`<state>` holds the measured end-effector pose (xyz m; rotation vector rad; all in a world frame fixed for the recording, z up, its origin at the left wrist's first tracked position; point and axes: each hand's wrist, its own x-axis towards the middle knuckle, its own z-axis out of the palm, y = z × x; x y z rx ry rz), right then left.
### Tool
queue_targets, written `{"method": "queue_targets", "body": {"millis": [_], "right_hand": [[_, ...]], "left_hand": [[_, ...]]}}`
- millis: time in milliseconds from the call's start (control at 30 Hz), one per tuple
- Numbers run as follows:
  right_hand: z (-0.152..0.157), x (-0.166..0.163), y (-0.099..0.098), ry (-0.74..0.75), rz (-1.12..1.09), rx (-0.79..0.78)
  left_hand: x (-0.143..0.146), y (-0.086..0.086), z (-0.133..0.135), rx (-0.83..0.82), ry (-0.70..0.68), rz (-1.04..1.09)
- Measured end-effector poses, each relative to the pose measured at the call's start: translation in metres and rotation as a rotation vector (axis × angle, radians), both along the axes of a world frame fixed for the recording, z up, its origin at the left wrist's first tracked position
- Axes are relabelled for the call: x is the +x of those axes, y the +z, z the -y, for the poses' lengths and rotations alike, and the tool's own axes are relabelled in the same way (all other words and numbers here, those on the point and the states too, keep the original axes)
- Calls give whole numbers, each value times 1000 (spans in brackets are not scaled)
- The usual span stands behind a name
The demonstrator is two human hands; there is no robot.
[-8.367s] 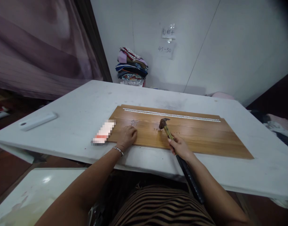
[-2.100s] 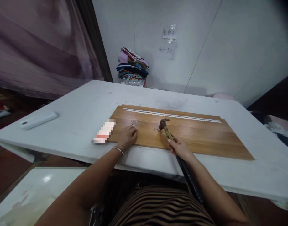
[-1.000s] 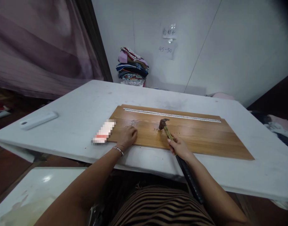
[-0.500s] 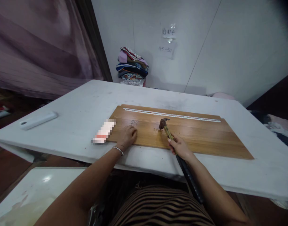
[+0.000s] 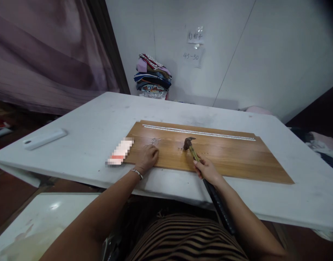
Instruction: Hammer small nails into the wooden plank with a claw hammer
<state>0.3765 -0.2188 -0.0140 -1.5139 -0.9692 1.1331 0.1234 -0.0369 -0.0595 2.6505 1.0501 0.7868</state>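
My right hand [image 5: 207, 169] is wrapped round the handle of a claw hammer [image 5: 193, 152], gripping it partway up. The brown hammer head rests on or just over a wooden board [image 5: 234, 159], beside a few small nail heads. On the board's left part, my left hand [image 5: 146, 158] lies with its fingers curled in; whether anything is inside them is hidden. Several loose nails [image 5: 155, 141] lie just beyond its fingertips. Two thin white strips [image 5: 199, 132] with printed marks run along the board's far side.
The board lies on a white-covered table [image 5: 84, 145]. A blurred-out flat object [image 5: 119, 152] touches the board's left end. Farther left is a white handle-shaped object [image 5: 45, 139]. Folded clothes [image 5: 153, 78] are stacked at the wall, below paper signs [image 5: 192, 56].
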Motion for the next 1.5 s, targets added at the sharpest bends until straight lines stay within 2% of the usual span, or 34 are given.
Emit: {"method": "queue_targets", "body": {"millis": [1500], "right_hand": [[0,2,0,6,25,4]], "left_hand": [[0,0,0,-18,10,6]]}}
